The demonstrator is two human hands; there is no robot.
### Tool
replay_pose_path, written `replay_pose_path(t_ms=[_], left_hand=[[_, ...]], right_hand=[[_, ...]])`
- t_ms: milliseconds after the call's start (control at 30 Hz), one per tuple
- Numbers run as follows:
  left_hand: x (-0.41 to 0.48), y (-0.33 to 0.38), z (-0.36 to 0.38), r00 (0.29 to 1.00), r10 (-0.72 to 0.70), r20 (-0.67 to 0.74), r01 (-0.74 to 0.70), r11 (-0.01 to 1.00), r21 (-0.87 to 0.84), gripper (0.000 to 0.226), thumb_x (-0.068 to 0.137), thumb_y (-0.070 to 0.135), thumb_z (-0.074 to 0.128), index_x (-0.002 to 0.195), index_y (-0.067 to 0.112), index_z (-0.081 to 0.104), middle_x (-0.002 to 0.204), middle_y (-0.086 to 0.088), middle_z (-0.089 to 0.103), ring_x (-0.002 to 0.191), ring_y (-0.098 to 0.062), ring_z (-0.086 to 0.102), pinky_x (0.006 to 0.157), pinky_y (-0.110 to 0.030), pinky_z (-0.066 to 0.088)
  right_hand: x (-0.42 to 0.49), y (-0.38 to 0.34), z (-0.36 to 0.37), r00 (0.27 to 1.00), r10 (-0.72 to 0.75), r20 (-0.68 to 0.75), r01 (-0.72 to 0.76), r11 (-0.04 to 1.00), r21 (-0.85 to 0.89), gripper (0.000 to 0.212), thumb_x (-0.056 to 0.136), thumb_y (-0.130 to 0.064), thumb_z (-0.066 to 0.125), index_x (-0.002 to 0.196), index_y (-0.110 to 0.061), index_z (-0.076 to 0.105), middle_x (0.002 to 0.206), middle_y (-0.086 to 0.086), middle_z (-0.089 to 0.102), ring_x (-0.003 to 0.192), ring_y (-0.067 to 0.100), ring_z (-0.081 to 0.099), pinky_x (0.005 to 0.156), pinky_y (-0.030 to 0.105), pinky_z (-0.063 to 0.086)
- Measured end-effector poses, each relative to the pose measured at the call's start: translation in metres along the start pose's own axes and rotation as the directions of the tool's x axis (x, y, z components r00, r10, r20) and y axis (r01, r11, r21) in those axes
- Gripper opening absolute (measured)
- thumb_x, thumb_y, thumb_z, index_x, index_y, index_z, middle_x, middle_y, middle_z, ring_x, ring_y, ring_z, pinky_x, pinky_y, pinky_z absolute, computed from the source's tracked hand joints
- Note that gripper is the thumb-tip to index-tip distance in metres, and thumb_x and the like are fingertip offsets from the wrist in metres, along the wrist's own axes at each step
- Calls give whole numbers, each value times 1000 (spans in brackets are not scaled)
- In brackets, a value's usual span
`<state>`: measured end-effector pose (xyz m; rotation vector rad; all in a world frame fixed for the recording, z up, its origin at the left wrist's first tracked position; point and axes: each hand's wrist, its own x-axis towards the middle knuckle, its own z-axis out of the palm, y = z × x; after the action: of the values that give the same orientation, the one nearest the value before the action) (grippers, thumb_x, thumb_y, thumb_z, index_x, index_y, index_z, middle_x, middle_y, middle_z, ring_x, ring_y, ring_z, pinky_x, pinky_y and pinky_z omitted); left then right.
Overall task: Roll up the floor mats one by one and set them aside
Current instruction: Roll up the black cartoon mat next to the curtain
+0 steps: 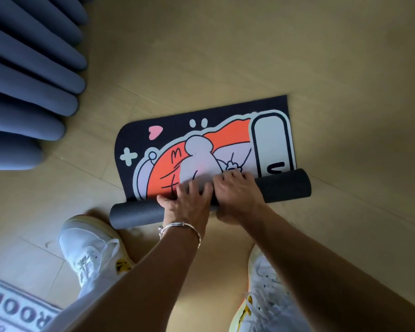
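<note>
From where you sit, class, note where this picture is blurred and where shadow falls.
Head view: both the left hand and right hand are motion-blurred on the black cartoon-printed floor mat; head view: soft shadow darkens the pale wooden floor beneath the forearms.

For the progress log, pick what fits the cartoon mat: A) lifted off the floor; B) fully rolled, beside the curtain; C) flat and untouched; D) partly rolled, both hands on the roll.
D: the left hand and right hand lie on the dark roll, while the rest of the cartoon mat lies flat on the floor.
</note>
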<state>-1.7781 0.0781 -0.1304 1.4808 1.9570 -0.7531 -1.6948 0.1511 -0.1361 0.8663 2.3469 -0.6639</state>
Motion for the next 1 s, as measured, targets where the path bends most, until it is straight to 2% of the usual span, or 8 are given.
replay_pose_path(t_ms=[133,200,267,367,533,700,867,1000], left_hand=[[19,-10,-13,995,23,100,-12,994,-113,61,82,11,62,133,22,30,126,-4,44,116,-25,46,91,-52,46],[20,-18,-14,996,74,38,-66,982,-179,62,81,12,63,131,23,29,121,-2,49,111,-24,52,88,-47,48],[10,-22,-7,992,107,-62,-113,988,-105,67,82,16,62,135,25,23,126,-2,44,115,-23,48,94,-50,43],[6,-20,0,994,105,-38,-102,992,73,65,85,17,61,137,23,23,130,-4,38,121,-25,41,102,-56,33],[25,-21,-19,999,21,33,-20,999,-26,48,80,7,62,123,23,47,101,1,50,104,-23,54,86,-41,38],[10,-22,-15,992,119,-35,-115,988,104,60,84,19,63,132,21,28,125,-3,39,116,-25,43,100,-58,34],[36,-26,-37,993,74,88,-73,997,-16,56,78,6,66,126,19,42,107,-1,55,105,-25,54,89,-45,41],[21,-30,-28,979,203,-28,-198,973,122,70,83,13,63,139,17,22,132,-8,37,124,-27,40,105,-58,31]], right_hand=[[-10,-4,7,992,-16,-123,13,1000,-28,55,77,-19,63,125,-14,38,124,9,44,114,28,41,104,39,30],[-12,-3,8,992,8,-129,-10,1000,-13,56,79,-18,63,128,-15,38,123,9,47,111,28,46,99,37,34],[-8,-1,1,998,48,-39,-44,996,78,52,81,-18,65,127,-16,41,122,6,52,111,26,51,94,35,39],[-3,-3,-2,998,54,22,-57,979,195,55,80,-20,69,127,-17,42,119,3,55,108,23,55,91,34,42],[-19,-5,25,970,149,-193,-150,989,6,56,57,-11,79,108,-11,56,95,13,57,87,32,56,80,42,46],[-2,11,9,992,113,-47,-101,974,205,63,76,-21,71,130,-20,37,118,2,54,109,22,52,95,37,41],[-9,14,20,968,157,-194,-168,985,-44,58,54,-11,79,108,-9,58,90,13,60,80,32,58,74,42,49],[4,25,2,994,102,-50,-99,993,63,56,77,-22,67,128,-20,44,117,4,54,108,26,53,90,38,43]])
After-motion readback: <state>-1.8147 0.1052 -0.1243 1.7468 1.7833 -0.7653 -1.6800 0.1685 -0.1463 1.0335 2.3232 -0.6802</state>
